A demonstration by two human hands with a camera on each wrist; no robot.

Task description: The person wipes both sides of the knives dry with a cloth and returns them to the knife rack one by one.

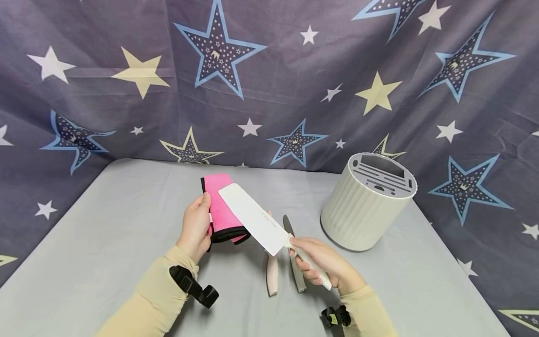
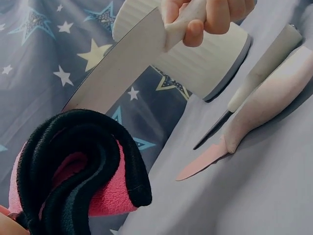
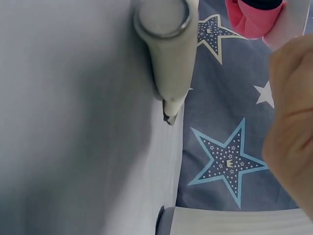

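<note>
My left hand point(image 1: 195, 227) grips a folded pink cloth point(image 1: 220, 203) with black edging. Its rolled layers point(image 2: 73, 147) show close up in the left wrist view. In my right hand point(image 1: 326, 262) is a cleaver point(image 1: 254, 219), held by its off-white handle, the broad white blade pointing up and left. The blade's far end overlaps the cloth in the head view. Below the cleaver lie two smaller knives: one with a pinkish handle and pink blade point(image 2: 205, 160), the other with a grey-white handle point(image 1: 298, 274) and dark blade. The right wrist view catches only part of the right hand point(image 3: 296, 117).
A ribbed cream knife block point(image 1: 358, 210) with a grey slotted top stands at the right of the table. Grey cloth covers the table point(image 1: 105, 243). A dark star-patterned curtain point(image 1: 269, 93) hangs behind it. Both wrists wear black camera mounts.
</note>
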